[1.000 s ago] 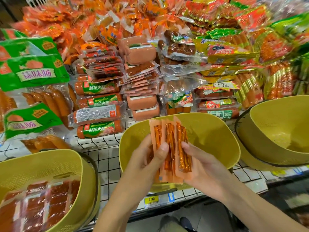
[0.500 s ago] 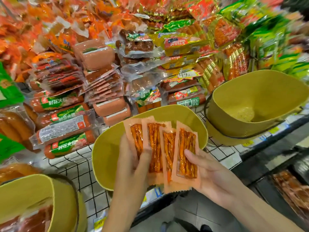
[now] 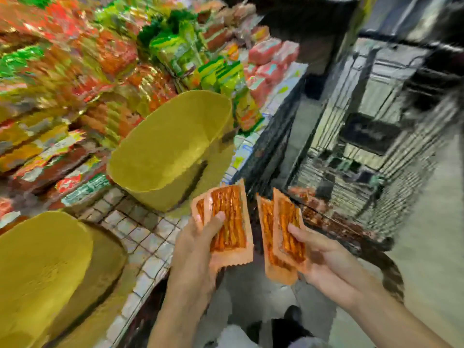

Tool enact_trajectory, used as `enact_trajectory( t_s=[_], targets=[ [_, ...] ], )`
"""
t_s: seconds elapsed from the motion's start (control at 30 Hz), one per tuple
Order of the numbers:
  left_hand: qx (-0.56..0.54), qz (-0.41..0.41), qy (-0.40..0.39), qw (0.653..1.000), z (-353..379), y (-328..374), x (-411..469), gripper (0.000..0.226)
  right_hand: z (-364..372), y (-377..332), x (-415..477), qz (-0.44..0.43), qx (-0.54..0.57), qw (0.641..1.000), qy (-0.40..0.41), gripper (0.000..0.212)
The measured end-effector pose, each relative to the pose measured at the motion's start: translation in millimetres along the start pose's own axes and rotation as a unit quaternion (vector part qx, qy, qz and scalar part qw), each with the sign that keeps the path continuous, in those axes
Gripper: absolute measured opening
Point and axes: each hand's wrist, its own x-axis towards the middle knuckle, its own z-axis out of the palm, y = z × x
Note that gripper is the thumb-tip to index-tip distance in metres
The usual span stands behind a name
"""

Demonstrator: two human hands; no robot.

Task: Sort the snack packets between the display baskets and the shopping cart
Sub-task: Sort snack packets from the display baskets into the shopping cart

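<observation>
At shelf front, aisle side: person stands between shelf (image 3: 140,234) and cart (image 3: 364,156); whole view motion-blurred.
Shelf: wire grid, heaped with bright snack packs; labels unreadable.
Cart: wire mesh, right of the hands; reddish blur at its near edge, cannot tell what.
Baskets: two, yellow, on the shelf edge. Far basket (image 3: 170,146) shows no packets inside. Near basket (image 3: 42,267) is at lower left, its contents not visible.
Left hand (image 3: 195,249): fingers grasping left pair (image 3: 233,209), thumb on top. Two orange packets overlapped, held up just below the far basket.
Right hand (image 3: 329,262): fingers grasping right pair (image 3: 283,214), thumb across the front. Held near the cart's edge, apart from the left pair.
Step (judged): dividing a handful, one pair likely for the cart, the other for a basket.
Next (judged): right hand must clear the cart rim before letting go; the overlapped packets look slick and may slide.
Change since half a second ago: the four packets were one fan shared by both hands over a basket; now they are two and two with a gap. View has swung right, and the cart fills that side.
</observation>
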Motion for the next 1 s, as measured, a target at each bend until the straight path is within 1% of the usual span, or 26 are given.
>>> enact_trajectory(
  t_s=[0.07, 0.1, 0.17, 0.2, 0.3, 0.37, 0.4, 0.43, 0.5, 0.57, 0.6, 0.63, 0.67, 0.73, 0.8, 0.83, 0.9, 0.97, 1.0],
  targets=[
    [-0.010, -0.034, -0.046, 0.998, 42, -25, 21, 0.033, -39, -31, -5, -0.030, 0.032, 0.998, 0.044, 0.065],
    [-0.009, -0.053, -0.068, 0.996, 60, -38, 32, 0.032, -59, -47, -6, -0.040, 0.045, 0.996, 0.064, 0.058],
    [0.007, -0.091, -0.109, 0.990, 90, -62, 54, 0.033, -98, -75, -3, -0.055, 0.056, 0.990, 0.120, 0.026],
    [0.020, -0.107, -0.128, 0.986, 102, -73, 66, 0.033, -116, -89, 0, -0.064, 0.068, 0.984, 0.149, 0.018],
    [0.074, -0.127, -0.160, 0.976, 131, -101, 107, 0.032, -166, -126, 17, -0.087, 0.091, 0.971, 0.205, 0.027],
    [0.128, -0.113, -0.179, 0.969, 146, -114, 137, 0.031, -192, -147, 35, -0.102, 0.079, 0.966, 0.224, 0.037],
    [0.161, -0.099, -0.192, 0.963, 154, -120, 154, 0.030, -205, -157, 46, -0.110, 0.071, 0.963, 0.235, 0.038],
    [0.195, -0.083, -0.208, 0.955, 164, -126, 169, 0.029, -216, -166, 59, -0.119, 0.061, 0.958, 0.253, 0.035],
    [0.290, -0.039, -0.223, 0.930, 184, -141, 204, 0.025, -235, -179, 88, -0.126, 0.024, 0.945, 0.301, 0.026],
    [0.406, -0.002, -0.194, 0.893, 204, -167, 243, 0.015, -251, -188, 120, -0.116, -0.021, 0.930, 0.349, 0.022],
    [0.472, 0.004, -0.167, 0.865, 213, -182, 262, 0.014, -259, -188, 137, -0.111, -0.047, 0.921, 0.371, 0.021],
    [0.522, -0.002, -0.145, 0.840, 222, -199, 279, 0.018, -267, -188, 155, -0.105, -0.076, 0.911, 0.391, 0.022],
    [0.553, -0.012, -0.132, 0.823, 228, -214, 294, 0.022, -276, -186, 172, -0.095, -0.106, 0.900, 0.412, 0.023],
    [0.590, -0.045, -0.129, 0.796, 235, -243, 316, 0.027, -293, -179, 204, -0.078, -0.141, 0.880, 0.447, 0.025],
    [0.609, -0.086, -0.126, 0.778, 238, -272, 331, 0.028, -310, -168, 231, -0.060, -0.159, 0.866, 0.471, 0.024],
    [0.603, -0.110, -0.107, 0.783, 238, -283, 337, 0.029, -319, -162, 244, -0.047, -0.172, 0.857, 0.482, 0.024],
    [0.536, -0.187, -0.067, 0.820, 236, -301, 346, 0.031, -337, -146, 266, -0.021, -0.202, 0.843, 0.499, 0.021],
    [0.454, -0.263, -0.081, 0.847, 231, -313, 349, 0.030, -348, -135, 282, 0.010, -0.235, 0.833, 0.500, 0.015],
    [0.432, -0.276, -0.079, 0.855, 230, -319, 348, 0.034, -353, -131, 288, 0.017, -0.264, 0.822, 0.504, 0.012]
  ],
)
